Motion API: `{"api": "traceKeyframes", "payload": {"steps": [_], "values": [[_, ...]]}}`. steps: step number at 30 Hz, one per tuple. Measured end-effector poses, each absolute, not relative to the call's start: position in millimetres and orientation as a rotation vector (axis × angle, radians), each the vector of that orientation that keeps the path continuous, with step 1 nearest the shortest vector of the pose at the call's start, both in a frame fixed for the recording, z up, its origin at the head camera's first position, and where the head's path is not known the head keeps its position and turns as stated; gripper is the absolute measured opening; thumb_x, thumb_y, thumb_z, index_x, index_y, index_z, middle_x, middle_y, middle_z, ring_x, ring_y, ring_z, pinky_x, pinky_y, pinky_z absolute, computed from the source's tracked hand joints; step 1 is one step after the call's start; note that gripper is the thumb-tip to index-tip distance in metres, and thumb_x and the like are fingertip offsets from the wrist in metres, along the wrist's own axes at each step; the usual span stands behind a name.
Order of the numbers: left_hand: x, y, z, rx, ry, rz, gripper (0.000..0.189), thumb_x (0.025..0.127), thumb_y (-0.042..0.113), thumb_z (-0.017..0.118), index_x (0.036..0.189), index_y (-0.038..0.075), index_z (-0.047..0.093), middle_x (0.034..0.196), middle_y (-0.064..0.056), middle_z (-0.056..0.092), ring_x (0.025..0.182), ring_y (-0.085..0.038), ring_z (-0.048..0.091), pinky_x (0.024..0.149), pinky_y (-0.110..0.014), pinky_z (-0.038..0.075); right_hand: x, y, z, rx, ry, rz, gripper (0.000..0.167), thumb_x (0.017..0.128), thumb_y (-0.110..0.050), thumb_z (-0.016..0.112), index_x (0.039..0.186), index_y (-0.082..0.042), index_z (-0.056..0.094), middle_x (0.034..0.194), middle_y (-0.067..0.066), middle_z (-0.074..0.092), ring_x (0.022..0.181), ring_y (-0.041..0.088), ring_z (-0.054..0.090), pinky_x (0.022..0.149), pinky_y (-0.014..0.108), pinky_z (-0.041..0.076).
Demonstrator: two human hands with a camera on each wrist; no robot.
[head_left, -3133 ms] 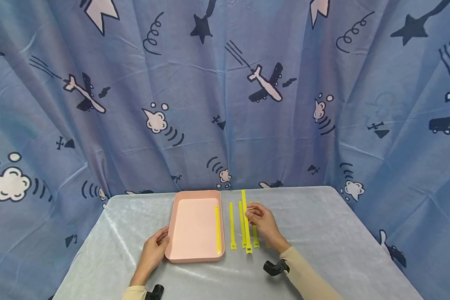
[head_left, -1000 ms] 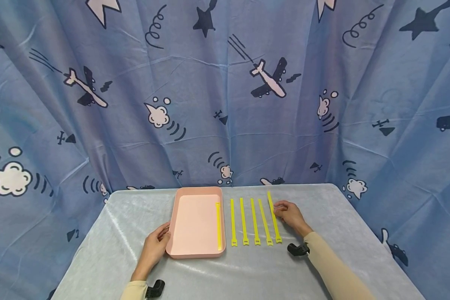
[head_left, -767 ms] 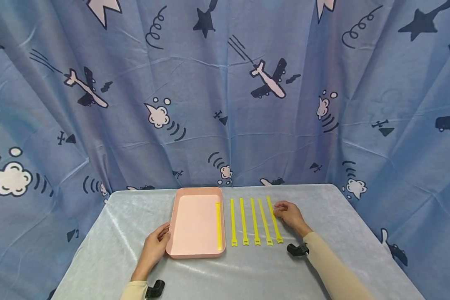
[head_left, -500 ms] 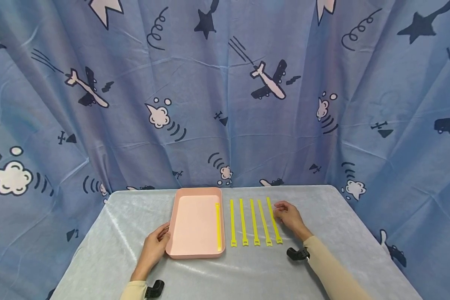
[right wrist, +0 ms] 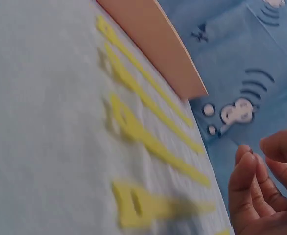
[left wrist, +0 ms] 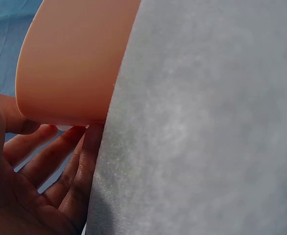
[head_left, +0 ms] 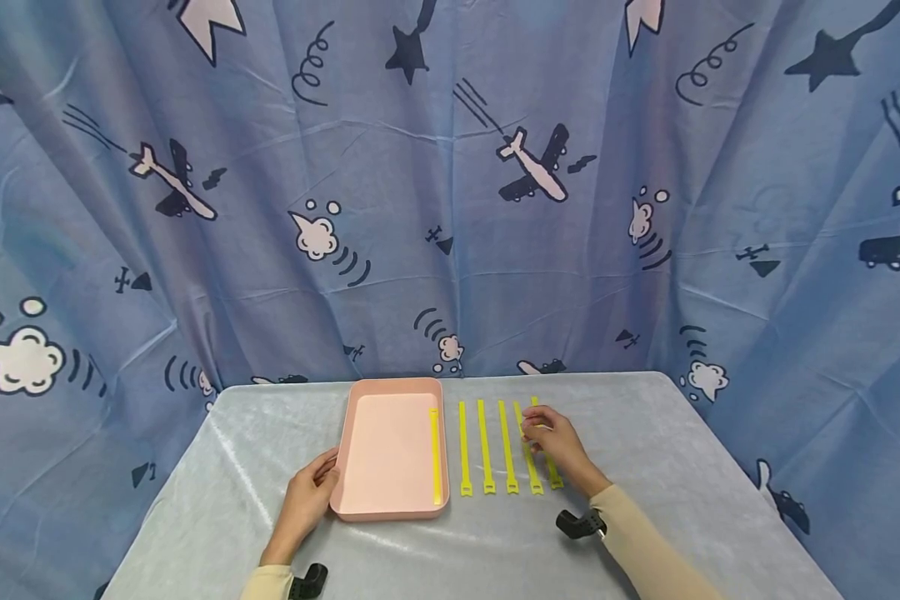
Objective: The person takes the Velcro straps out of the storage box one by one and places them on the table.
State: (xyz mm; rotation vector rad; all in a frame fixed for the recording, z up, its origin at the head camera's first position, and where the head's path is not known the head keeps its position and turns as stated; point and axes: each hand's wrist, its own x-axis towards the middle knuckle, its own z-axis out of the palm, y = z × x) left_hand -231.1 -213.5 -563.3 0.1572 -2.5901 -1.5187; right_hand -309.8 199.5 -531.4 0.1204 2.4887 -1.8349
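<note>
A pink tray (head_left: 375,492) stands on the table with one yellow cable tie (head_left: 436,462) lying along its right side. My left hand (head_left: 306,500) rests at the tray's left wall; in the left wrist view its fairly straight fingers (left wrist: 75,171) touch the wall. Right of the tray, several yellow slotted cable ties lie side by side, from the nearest tie (head_left: 464,450) to the farthest tie (head_left: 555,477). Above the two rightmost ties hovers my right hand (head_left: 562,446), partly covering them. In the right wrist view, its fingers (right wrist: 244,181) are loosely bent with nothing between them.
The table (head_left: 645,500) is covered in a pale grey cloth. Behind its far edge hangs a blue patterned curtain (head_left: 390,292). Each wrist wears a black camera, such as the right one (head_left: 579,525).
My right hand has laid a held cable tie at the row's right end, released it and moved left. The bunched ties now lie spread apart. My left hand has stayed at the tray.
</note>
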Motion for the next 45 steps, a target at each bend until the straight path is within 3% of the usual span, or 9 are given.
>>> {"api": "traceKeyframes", "payload": {"steps": [3,9,15,20,28,39,45], "values": [[-230.5,-214.1,-562.8,0.157,-2.595,-1.516,0.040,0.099,0.013,0.056,0.138,0.006,0.056,0.127,-0.018,0.066,0.113,-0.027,0.066,0.088,-0.024,0.054,-301.0,185.7,-528.7,0.073,2.466,-1.865,0.030,0.092,-0.004,0.059,0.121,0.003,0.058,0.100,0.011,0.063,0.082,0.018,0.065,0.065,0.031,0.053],[-232.3,-214.7,-563.0,0.157,-2.602,-1.508,0.041,0.099,0.014,0.055,0.139,0.005,0.055,0.128,-0.018,0.066,0.115,-0.028,0.065,0.094,-0.037,0.053,-288.3,159.9,-517.1,-0.026,2.403,-1.893,0.030,0.091,-0.002,0.059,0.120,0.002,0.059,0.103,0.013,0.062,0.085,0.022,0.065,0.068,0.033,0.053],[-232.2,-213.8,-563.8,0.167,-2.606,-1.512,0.040,0.099,0.014,0.056,0.138,0.006,0.056,0.127,-0.018,0.066,0.114,-0.028,0.065,0.092,-0.030,0.054,-282.7,141.3,-510.8,-0.090,2.348,-1.931,0.029,0.092,-0.004,0.062,0.120,0.002,0.059,0.106,0.017,0.062,0.085,0.023,0.067,0.069,0.037,0.056],[-232.4,-214.6,-561.5,0.172,-2.603,-1.512,0.040,0.099,0.014,0.056,0.139,0.006,0.056,0.128,-0.018,0.066,0.114,-0.027,0.065,0.090,-0.027,0.053,-286.2,125.9,-508.1,-0.104,2.265,-1.981,0.029,0.094,-0.011,0.063,0.122,-0.002,0.059,0.112,0.017,0.061,0.090,0.023,0.068,0.077,0.043,0.058],[-231.3,-213.6,-560.7,0.163,-2.607,-1.522,0.041,0.099,0.014,0.056,0.139,0.007,0.055,0.129,-0.018,0.066,0.114,-0.027,0.065,0.088,-0.023,0.052,-287.4,103.8,-502.4,-0.190,2.157,-2.040,0.033,0.094,-0.012,0.064,0.123,0.002,0.056,0.114,0.017,0.062,0.091,0.018,0.069,0.077,0.036,0.060],[-230.4,-214.3,-562.6,0.157,-2.611,-1.520,0.041,0.099,0.014,0.055,0.139,0.006,0.055,0.129,-0.019,0.065,0.115,-0.028,0.065,0.089,-0.027,0.053,-282.0,79.5,-496.4,-0.338,2.181,-1.948,0.031,0.094,-0.010,0.062,0.123,0.001,0.058,0.119,0.018,0.063,0.097,0.011,0.065,0.089,0.036,0.056],[-231.0,-213.6,-560.5,0.168,-2.594,-1.533,0.040,0.098,0.014,0.057,0.138,0.006,0.056,0.128,-0.017,0.066,0.114,-0.028,0.065,0.090,-0.028,0.053,-281.1,71.5,-495.0,-0.465,2.260,-1.813,0.025,0.095,-0.008,0.062,0.118,0.001,0.061,0.118,0.022,0.062,0.100,0.018,0.063,0.087,0.029,0.053]]}}
